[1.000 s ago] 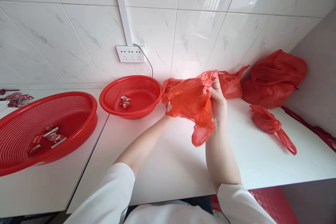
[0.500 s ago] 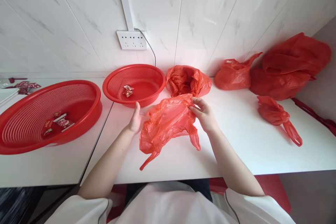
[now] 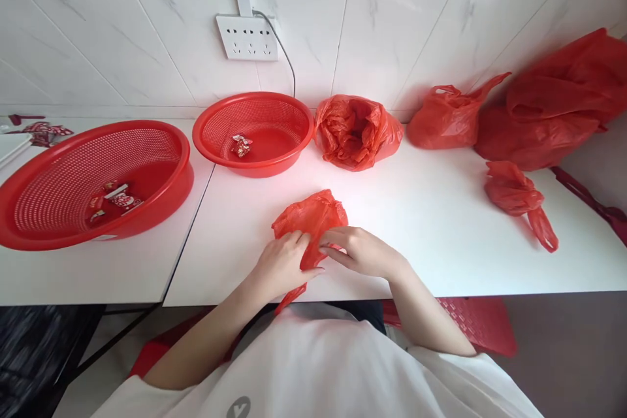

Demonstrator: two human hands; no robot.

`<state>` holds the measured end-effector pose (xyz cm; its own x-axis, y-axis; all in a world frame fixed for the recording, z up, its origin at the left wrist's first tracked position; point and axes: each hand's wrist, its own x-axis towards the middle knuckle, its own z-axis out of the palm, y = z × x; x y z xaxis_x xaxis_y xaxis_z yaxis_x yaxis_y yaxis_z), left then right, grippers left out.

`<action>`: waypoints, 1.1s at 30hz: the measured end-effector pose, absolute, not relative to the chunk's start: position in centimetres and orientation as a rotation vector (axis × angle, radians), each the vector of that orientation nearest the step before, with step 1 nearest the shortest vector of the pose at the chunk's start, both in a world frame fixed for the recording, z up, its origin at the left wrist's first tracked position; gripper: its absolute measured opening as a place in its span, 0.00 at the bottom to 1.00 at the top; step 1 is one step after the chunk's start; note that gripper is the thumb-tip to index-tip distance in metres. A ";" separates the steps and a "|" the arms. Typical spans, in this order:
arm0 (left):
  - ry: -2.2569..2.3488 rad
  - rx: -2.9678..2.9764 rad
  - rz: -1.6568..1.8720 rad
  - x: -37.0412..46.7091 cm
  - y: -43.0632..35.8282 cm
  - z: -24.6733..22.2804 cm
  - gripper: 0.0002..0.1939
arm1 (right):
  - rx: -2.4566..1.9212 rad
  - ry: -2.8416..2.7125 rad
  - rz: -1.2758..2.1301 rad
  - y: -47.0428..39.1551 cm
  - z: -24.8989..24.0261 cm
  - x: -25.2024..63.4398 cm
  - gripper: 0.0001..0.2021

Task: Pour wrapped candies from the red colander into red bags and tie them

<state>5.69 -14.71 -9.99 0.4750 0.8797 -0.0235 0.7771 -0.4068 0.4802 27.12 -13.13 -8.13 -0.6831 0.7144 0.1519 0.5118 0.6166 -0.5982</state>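
A thin red plastic bag (image 3: 313, 212) lies crumpled near the front edge of the white table, with one handle hanging toward my lap. My left hand (image 3: 281, 261) is closed over the bag's left side, its thumb stretched to the right. From the other side my right hand (image 3: 357, 249) pinches the bag, fingertips together close to my left hand. Part of the bag is hidden beneath both hands. Straight ahead of it, an opened red plastic bag (image 3: 360, 130) with a bunched mouth rests by the wall.
Two red mesh baskets, a large one (image 3: 171, 199) and a smaller one (image 3: 255, 166), hold a few small wrapped packets. Filled red bags (image 3: 443, 121) stand at the back right, with a small knotted bag (image 3: 512, 189) before them. A socket panel (image 3: 247, 37) is on the wall.
Both hands have drawn the bag down toward the table's front edge and bunched it. My left hand has gone from spread beside the bag to gripping it. The view has tilted down.
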 end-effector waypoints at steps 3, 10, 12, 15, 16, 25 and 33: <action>1.485 2.367 0.232 5.7 -14.9 -11.8 0.17 | -1.151 -2.546 0.563 -13.9 -10.5 27.2 0.10; 1.435 2.229 0.303 3.5 -15.2 -12.2 0.14 | -1.316 -2.532 0.323 -16.0 -12.6 27.5 0.09; 1.442 2.135 0.363 3.1 -15.4 -12.3 0.10 | -1.319 -2.464 0.231 -16.7 -13.0 27.2 0.08; 1.452 2.036 0.484 2.9 -15.5 -12.6 0.04 | -1.386 -2.350 0.102 -17.6 -13.6 26.2 0.09; 1.451 2.016 0.532 3.0 -15.6 -12.7 0.05 | -1.386 -2.327 0.086 -17.9 -13.9 25.8 0.09; 1.337 1.654 0.718 4.0 -15.2 -12.9 0.12 | -1.239 -2.213 0.282 -18.1 -16.6 22.2 0.10; 1.193 1.242 0.927 1.0 -13.7 -10.2 0.15 | -1.671 -2.208 0.152 -15.1 -15.7 24.9 0.12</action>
<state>0.99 -13.74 -10.17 0.1796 0.9720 -0.1513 0.0936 0.1362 0.9862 24.93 -15.14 -15.69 -0.2311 0.9470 0.2231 0.9075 0.2925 -0.3016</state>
